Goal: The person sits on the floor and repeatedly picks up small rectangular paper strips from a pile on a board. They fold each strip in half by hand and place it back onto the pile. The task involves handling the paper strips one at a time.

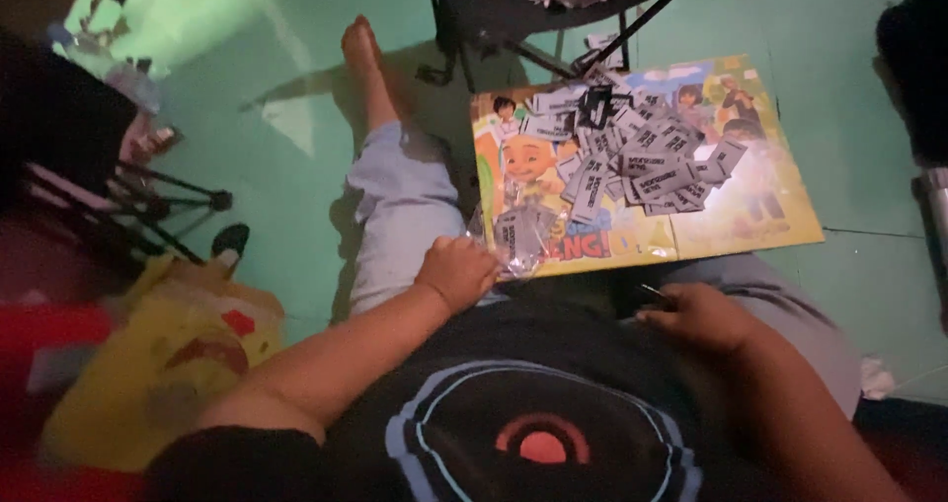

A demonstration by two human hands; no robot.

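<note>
Nearest: both forearms come in low over a black shirt with a blue ring print (538, 433), elbows bent, the person seated on the green floor (296, 147).

Right hand (699, 316): knuckles up, wrist flexed inward, resting at the lap just short of the near edge of the cartoon board (780, 216). Grip closed on a thin dark sliver (656, 293) that sticks out leftward past the fingers (too small and dim to identify).

Left hand (457, 270): curled into a loose fist over the left knee, at the board's near-left corner. Grip clenched on the edge of a clear plastic bag (518, 237) holding dark printed slips; the bag lies on that corner of the board.

Middle: loose pile of grey-black slips (632, 152) heaped from the board's centre toward its far edge.

Left leg in pale jeans (400, 206) stretches away along the board's left edge, bare foot (363, 53) on the floor.

Far: dark folding chair (533, 18) beyond the board's far edge, more slips on its seat.
</note>
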